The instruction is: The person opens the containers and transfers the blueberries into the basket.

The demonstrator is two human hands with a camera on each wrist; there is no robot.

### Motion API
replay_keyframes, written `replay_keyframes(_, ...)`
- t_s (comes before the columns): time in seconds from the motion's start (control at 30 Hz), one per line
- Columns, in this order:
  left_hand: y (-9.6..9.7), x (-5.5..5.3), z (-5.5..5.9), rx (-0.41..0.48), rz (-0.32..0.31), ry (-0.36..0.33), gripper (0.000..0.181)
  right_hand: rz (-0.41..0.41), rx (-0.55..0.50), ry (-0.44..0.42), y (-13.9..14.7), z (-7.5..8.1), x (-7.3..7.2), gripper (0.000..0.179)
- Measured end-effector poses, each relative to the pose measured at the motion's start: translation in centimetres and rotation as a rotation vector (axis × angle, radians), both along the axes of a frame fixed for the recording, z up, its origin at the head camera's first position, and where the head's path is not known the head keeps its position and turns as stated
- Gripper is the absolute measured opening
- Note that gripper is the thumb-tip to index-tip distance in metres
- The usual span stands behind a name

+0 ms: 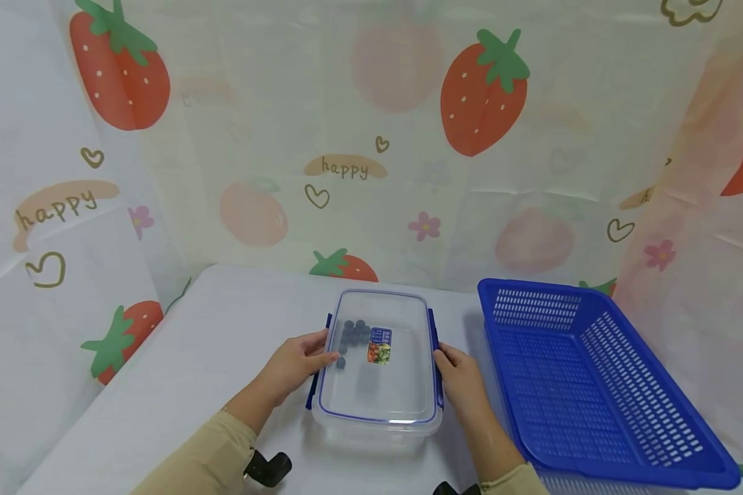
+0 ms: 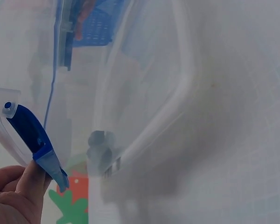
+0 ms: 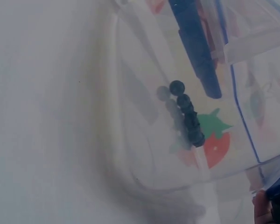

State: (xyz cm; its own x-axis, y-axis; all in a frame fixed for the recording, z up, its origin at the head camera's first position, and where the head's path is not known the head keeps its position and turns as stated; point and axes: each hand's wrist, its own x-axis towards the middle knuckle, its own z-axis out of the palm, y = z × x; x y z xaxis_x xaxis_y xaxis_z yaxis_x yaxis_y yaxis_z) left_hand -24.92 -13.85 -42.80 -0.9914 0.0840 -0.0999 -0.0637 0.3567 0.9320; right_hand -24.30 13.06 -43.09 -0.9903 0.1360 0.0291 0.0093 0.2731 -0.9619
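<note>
A clear plastic food container (image 1: 402, 392) with a blue-edged clear lid (image 1: 349, 405) over it is in the middle of the head view. Several blueberries (image 1: 354, 337) show through the lid, bunched at its left side; the right wrist view has the blueberries (image 3: 191, 121) through the wall. My left hand (image 1: 294, 364) grips the left edge, thumb over the lid, fingers at the side. In the left wrist view a blue side latch (image 2: 30, 130) sticks outward by the fingers (image 2: 30, 184). My right hand (image 1: 461, 378) holds the right edge beside the other blue latch (image 1: 435, 344).
A large blue plastic basket (image 1: 650, 471) with slotted walls stands to the right on the white-covered table (image 1: 241, 302). A printed curtain (image 1: 371, 220) hangs behind and at both sides. Black wrist mounts (image 1: 269, 469) sit on the forearms.
</note>
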Motion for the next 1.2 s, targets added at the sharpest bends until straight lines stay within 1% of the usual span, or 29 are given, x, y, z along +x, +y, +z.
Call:
replay_keyframes(0.1, 0.1, 0.1, 0.2, 0.000, -0.003, -0.001, 0.069, 0.003, 0.018, -0.008, 0.1, 0.2, 0.1, 0.035)
replay_keyframes(0.27, 0.2, 0.1, 0.3, 0.000, -0.009, 0.004, 0.070, 0.000, 0.068, 0.003, 0.2, 0.5, 0.2, 0.035)
replay_keyframes(0.37, 0.2, 0.1, 0.4, 0.000, -0.008, 0.007, 0.070, -0.004, 0.082, 0.005, 0.1, 0.6, 0.2, 0.035)
replay_keyframes(0.73, 0.2, 0.0, 0.3, -0.007, -0.008, -0.003, 0.071, 0.005, 0.077, 0.010, -0.1, 0.7, 0.1, 0.035)
replay_keyframes(0.97, 0.2, 0.2, 0.3, -0.017, -0.010, 0.001, 0.071, 0.002, 0.046, 0.015, 0.6, -0.2, 0.0, 0.035)
replay_keyframes(1.03, 0.1, 0.2, 0.3, -0.015, -0.010, 0.002, 0.071, -0.006, 0.038, 0.012, 0.8, -0.4, 0.0, 0.036)
replay_keyframes(1.2, 0.2, 0.1, 0.2, -0.004, -0.006, 0.001, 0.071, -0.011, 0.034, -0.029, 0.9, -0.2, 0.1, 0.041)
